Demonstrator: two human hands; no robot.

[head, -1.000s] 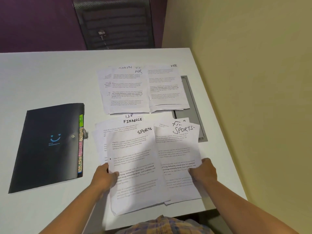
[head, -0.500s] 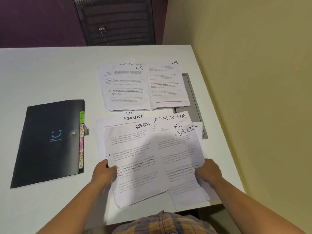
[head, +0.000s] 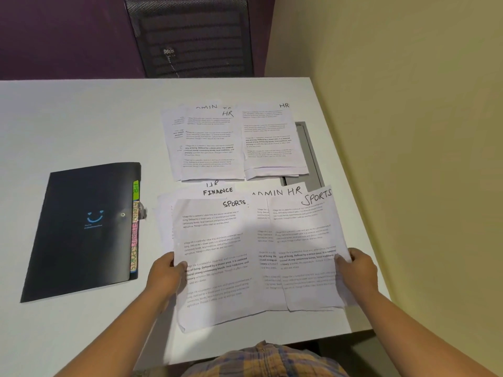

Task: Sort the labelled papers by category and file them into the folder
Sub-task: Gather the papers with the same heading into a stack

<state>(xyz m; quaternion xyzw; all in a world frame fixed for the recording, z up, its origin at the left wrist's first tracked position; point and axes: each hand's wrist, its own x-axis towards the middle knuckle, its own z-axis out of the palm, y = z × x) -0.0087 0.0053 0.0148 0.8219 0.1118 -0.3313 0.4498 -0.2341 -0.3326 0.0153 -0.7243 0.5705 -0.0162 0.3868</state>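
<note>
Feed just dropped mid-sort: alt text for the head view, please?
A person's left grip holds one SPORTS sheet and the right grip another SPORTS sheet, over loose labelled papers at a white table's near edge. HR papers lie farther back; a closed black folder with coloured tabs lies left.

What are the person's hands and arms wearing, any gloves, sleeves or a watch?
The left hand and right hand are bare: no gloves, rings or watch visible. Both forearms show no sleeves up to the frame edge. A plaid orange-and-blue garment shows at the bottom.
</note>
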